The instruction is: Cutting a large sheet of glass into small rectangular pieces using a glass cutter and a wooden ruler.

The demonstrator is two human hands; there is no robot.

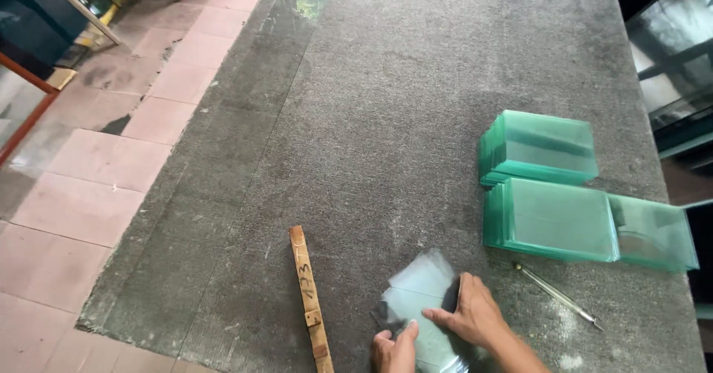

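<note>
A small clear glass pane [420,287] lies on the grey carpeted table near its front edge. My right hand [475,317] rests flat on the pane's right side, fingers pressing it down. My left hand [395,351] touches the pane's lower left corner with thumb and fingertips. A dark object under my right hand is partly hidden. A narrow wooden strip [309,295] with handwriting lies just left of the pane.
Three stacks of green-tinted glass panes [546,221] sit at the right of the table [386,120]. A thin metal glass cutter [557,295] lies in front of them. Pink floor tiles [111,157] lie to the left, below the table edge.
</note>
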